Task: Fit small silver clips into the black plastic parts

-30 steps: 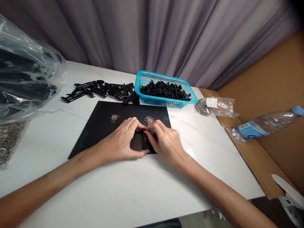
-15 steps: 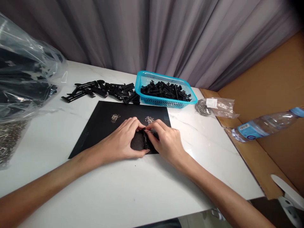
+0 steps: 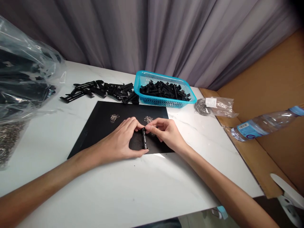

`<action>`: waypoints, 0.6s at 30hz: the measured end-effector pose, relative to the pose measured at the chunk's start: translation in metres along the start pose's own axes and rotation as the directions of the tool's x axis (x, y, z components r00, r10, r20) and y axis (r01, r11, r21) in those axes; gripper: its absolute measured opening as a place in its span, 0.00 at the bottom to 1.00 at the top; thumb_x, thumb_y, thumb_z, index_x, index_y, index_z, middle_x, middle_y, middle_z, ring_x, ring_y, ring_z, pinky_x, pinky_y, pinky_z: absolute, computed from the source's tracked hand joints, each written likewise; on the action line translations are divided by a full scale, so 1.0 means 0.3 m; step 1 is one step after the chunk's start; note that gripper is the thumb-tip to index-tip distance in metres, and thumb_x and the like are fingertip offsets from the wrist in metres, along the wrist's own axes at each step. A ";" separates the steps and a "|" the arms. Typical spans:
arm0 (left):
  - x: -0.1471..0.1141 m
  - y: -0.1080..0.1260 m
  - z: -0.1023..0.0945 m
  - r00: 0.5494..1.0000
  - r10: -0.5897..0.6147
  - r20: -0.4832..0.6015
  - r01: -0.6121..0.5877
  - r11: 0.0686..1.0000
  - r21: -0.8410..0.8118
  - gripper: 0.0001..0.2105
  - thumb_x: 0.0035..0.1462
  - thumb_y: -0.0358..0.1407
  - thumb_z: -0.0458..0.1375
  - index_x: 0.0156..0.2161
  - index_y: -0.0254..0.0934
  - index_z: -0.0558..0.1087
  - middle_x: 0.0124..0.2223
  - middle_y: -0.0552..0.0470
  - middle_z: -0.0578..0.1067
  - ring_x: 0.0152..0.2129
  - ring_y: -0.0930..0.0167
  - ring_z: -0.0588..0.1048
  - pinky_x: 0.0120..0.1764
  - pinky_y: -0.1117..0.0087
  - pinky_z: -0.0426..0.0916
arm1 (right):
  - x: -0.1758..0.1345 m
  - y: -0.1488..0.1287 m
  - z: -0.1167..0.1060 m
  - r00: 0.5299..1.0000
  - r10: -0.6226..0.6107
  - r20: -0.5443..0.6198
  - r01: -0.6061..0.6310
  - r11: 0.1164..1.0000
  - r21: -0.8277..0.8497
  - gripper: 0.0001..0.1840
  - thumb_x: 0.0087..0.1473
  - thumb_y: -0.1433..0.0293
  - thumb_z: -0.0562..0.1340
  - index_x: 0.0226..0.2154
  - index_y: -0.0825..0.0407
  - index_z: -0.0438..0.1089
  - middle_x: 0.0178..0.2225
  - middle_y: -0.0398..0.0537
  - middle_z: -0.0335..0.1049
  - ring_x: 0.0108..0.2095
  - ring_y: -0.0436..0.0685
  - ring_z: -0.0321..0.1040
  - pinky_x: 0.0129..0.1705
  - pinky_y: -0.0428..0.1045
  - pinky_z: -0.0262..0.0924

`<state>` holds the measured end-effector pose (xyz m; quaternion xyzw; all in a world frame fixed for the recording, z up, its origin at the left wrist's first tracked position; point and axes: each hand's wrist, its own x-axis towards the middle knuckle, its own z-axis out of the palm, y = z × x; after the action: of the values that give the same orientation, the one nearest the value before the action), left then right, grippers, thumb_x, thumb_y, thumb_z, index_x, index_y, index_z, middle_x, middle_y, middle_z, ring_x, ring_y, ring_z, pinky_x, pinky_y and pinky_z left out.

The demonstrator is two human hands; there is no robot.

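Note:
My left hand (image 3: 122, 137) grips a narrow black plastic part (image 3: 144, 139) by its two ends, thumb at the near end and fingers at the far end. The part stands lengthwise over the black mat (image 3: 92, 126). Against its far end, my right hand (image 3: 167, 131) has thumb and forefinger pinched together; whatever sits between them is too small to make out. Just beyond the fingers lies a small pile of metal pieces (image 3: 148, 119), thin and bent. A similar metal pile (image 3: 114, 118) rests farther left on the mat.
Loose black parts (image 3: 116, 91) lie behind the mat, beside a blue basket (image 3: 166, 103) full of them. Clear bags (image 3: 30, 79) stand at left. At right are a bag of metal pieces (image 3: 203, 107), cardboard (image 3: 268, 88) and a bottle (image 3: 261, 126).
My right hand's fingers have drawn in to the far end of the black part and lifted off its side, so more of the part shows. My left hand keeps its hold.

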<state>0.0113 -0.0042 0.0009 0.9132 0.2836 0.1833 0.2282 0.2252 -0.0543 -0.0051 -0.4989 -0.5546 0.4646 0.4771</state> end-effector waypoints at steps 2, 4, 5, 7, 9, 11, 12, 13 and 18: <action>-0.001 0.003 -0.001 1.000 -0.003 0.009 0.003 1.000 -0.003 0.25 0.53 0.53 0.67 0.47 0.40 0.65 0.46 0.49 0.68 0.46 0.59 0.70 0.49 0.55 0.70 | 0.004 0.004 -0.005 1.000 0.019 0.022 -0.019 0.999 0.038 0.22 0.51 0.51 0.73 0.34 0.53 0.79 0.30 0.47 0.79 0.20 0.47 0.59 0.18 0.45 0.50; -0.002 0.003 -0.001 1.000 -0.004 0.010 0.004 1.000 -0.009 0.25 0.53 0.53 0.67 0.46 0.40 0.65 0.46 0.49 0.68 0.46 0.59 0.70 0.49 0.55 0.70 | 0.006 0.007 -0.010 0.999 0.027 0.034 -0.029 0.998 0.057 0.21 0.51 0.52 0.74 0.34 0.53 0.79 0.30 0.47 0.79 0.19 0.46 0.58 0.17 0.45 0.49; -0.002 0.003 -0.001 1.000 -0.005 0.008 0.005 1.000 -0.014 0.25 0.52 0.53 0.67 0.46 0.40 0.65 0.46 0.49 0.68 0.46 0.59 0.70 0.49 0.55 0.70 | 0.007 0.008 -0.011 0.999 0.030 0.035 -0.032 0.998 0.062 0.20 0.50 0.52 0.74 0.33 0.53 0.79 0.30 0.47 0.79 0.19 0.46 0.58 0.17 0.45 0.49; -0.001 0.003 0.000 1.000 -0.009 0.004 0.009 1.000 -0.024 0.25 0.52 0.53 0.67 0.46 0.41 0.66 0.46 0.49 0.69 0.46 0.59 0.70 0.49 0.55 0.70 | 0.010 0.009 -0.012 0.999 0.040 0.032 -0.042 0.997 0.064 0.21 0.48 0.52 0.75 0.33 0.53 0.79 0.29 0.46 0.79 0.19 0.46 0.58 0.17 0.45 0.49; 0.000 0.003 0.000 1.000 -0.012 0.007 0.012 0.999 -0.034 0.25 0.52 0.54 0.67 0.46 0.41 0.66 0.46 0.49 0.69 0.46 0.59 0.70 0.49 0.55 0.70 | 0.013 0.006 -0.011 0.998 0.058 0.033 -0.060 0.996 0.067 0.22 0.46 0.52 0.76 0.32 0.53 0.78 0.30 0.47 0.79 0.20 0.46 0.58 0.17 0.44 0.49; 0.002 0.003 0.000 1.000 -0.014 0.012 0.015 0.999 -0.039 0.25 0.52 0.54 0.67 0.46 0.41 0.66 0.46 0.49 0.69 0.46 0.59 0.70 0.49 0.56 0.70 | 0.016 0.000 -0.009 0.997 0.069 0.035 -0.071 0.995 0.069 0.23 0.45 0.51 0.76 0.31 0.53 0.77 0.30 0.47 0.79 0.20 0.47 0.59 0.18 0.44 0.49; 0.003 0.004 0.000 1.000 -0.014 0.015 0.015 0.999 -0.038 0.25 0.52 0.54 0.67 0.46 0.41 0.66 0.46 0.49 0.69 0.46 0.59 0.70 0.49 0.56 0.70 | 0.017 -0.003 -0.008 0.997 0.073 0.038 -0.076 0.995 0.066 0.23 0.45 0.51 0.76 0.30 0.53 0.77 0.30 0.47 0.79 0.21 0.47 0.60 0.18 0.44 0.49; 0.003 0.004 0.000 1.000 -0.013 0.017 0.014 0.999 -0.035 0.25 0.52 0.54 0.67 0.46 0.41 0.66 0.46 0.49 0.69 0.46 0.59 0.70 0.49 0.56 0.70 | 0.018 -0.007 -0.008 0.996 0.076 0.040 -0.078 0.995 0.062 0.23 0.45 0.51 0.76 0.30 0.53 0.76 0.30 0.47 0.79 0.21 0.47 0.61 0.19 0.44 0.49; 0.003 0.006 -0.001 1.000 -0.007 0.022 0.008 1.000 -0.020 0.24 0.53 0.53 0.66 0.45 0.41 0.64 0.46 0.50 0.68 0.45 0.60 0.70 0.48 0.56 0.70 | 0.023 -0.012 -0.005 0.997 0.072 0.041 -0.073 0.997 0.039 0.22 0.45 0.52 0.76 0.29 0.52 0.75 0.30 0.46 0.78 0.25 0.49 0.66 0.21 0.45 0.51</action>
<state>0.0128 -0.0048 0.0021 0.9117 0.2827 0.1751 0.2413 0.2258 -0.0478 -0.0010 -0.4998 -0.5360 0.5024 0.4588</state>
